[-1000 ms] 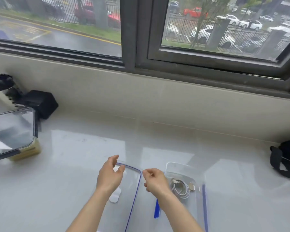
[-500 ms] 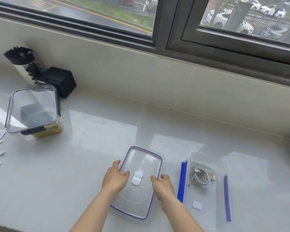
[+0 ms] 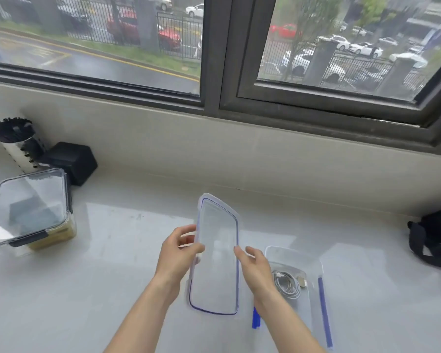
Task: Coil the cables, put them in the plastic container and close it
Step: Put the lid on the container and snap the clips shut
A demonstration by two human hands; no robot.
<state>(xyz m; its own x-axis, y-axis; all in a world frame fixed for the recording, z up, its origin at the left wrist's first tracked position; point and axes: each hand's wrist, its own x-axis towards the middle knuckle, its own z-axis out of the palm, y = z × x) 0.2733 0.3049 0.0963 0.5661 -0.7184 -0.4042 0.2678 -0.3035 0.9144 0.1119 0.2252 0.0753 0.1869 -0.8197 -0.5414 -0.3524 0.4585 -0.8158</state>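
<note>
Counter (image 3: pixel 117 276): pale, glossy, running under a window; all positions below are given relative to the open plastic container (image 3: pixel 294 253).

Second lidded container (image 3: pixel 29 207): well to the left of it, clipped shut, not involved. A black bag (image 3: pixel 435 240) lies well to its right.

Plastic container: sits on the counter, top open, blue side clips folded outward.

Lid (image 3: pixel 215 253): clear with a blue seal line, just left of the container. Half a second ago it lay flat on the counter under both hands; it is now lifted clear and tilted up on edge. That change indicates the closing step has begun.

Left hand (image 3: pixel 177 253): closed on the lid's left edge, thumb in front and fingers behind.

Right hand (image 3: pixel 255 266): fingers loosely curled at the lid's right edge; firm grip cannot be confirmed.

Coiled white cable (image 3: pixel 288 282): inside the container, resting on its floor, connector end toward the right wall. Coiling and stowing appear complete.

Remaining, in my judgement: carry the lid rightward, seat it squarely, press the clips.
</note>
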